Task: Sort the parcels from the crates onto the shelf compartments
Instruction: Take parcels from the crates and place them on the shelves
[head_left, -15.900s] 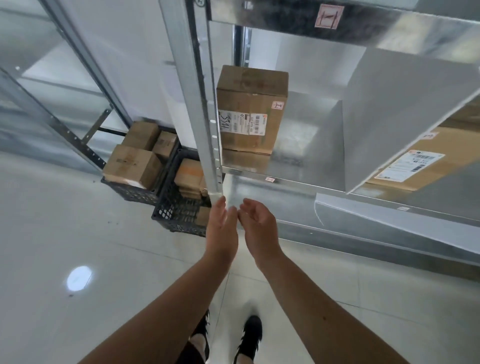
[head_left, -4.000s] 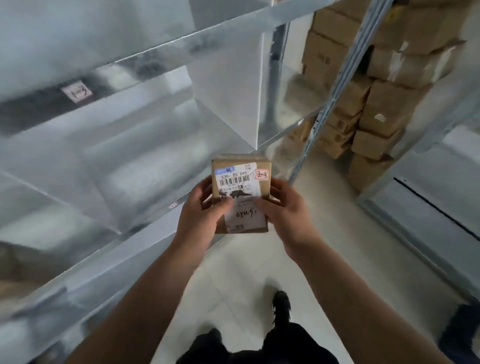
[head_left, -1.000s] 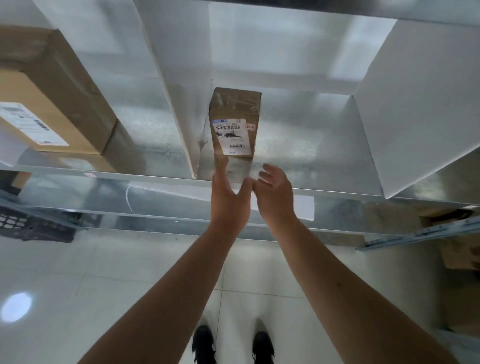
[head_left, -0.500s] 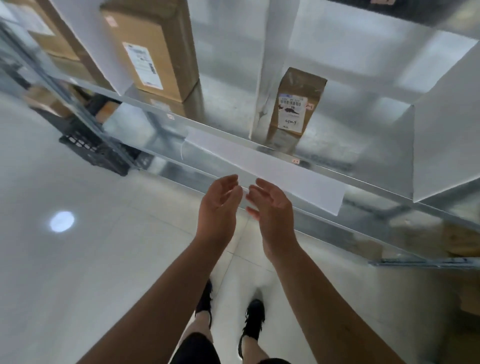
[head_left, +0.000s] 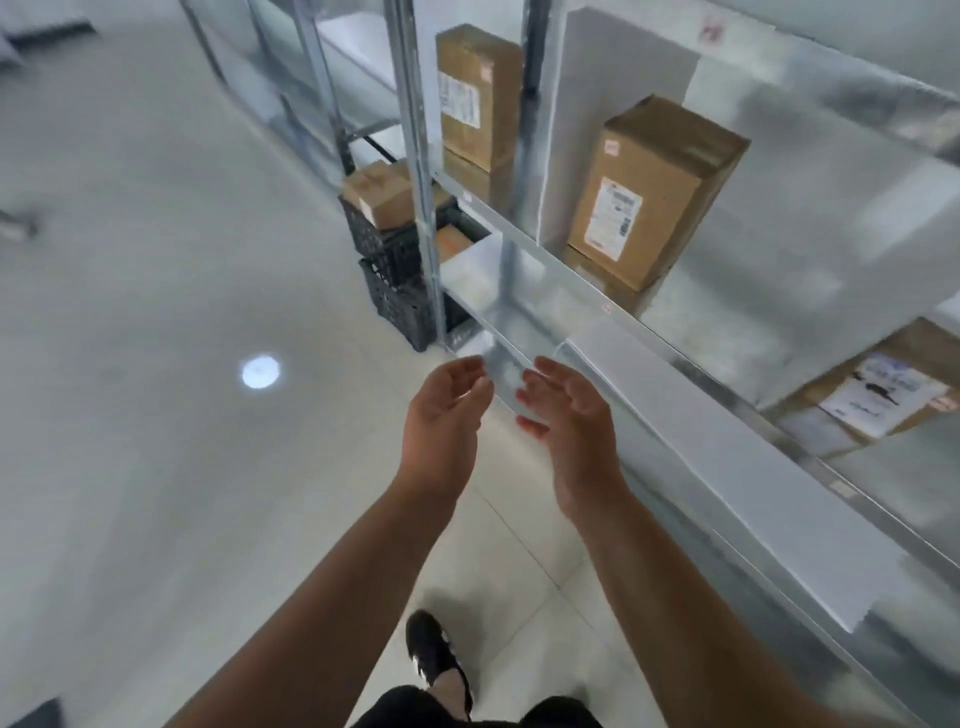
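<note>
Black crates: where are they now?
Head view, upper centre-left: the black crates sit stacked on the floor, partly behind the metal shelf post, a cardboard parcel on top.

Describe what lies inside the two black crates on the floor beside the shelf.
The farther crate holds a cardboard parcel rising above its rim. In the nearer crate, an orange-brown parcel shows past the shelf post; the rest is hidden by that post.

White label (head_left: 616, 218) on upright parcel (head_left: 680, 156), print blurred, nothing legible
</note>
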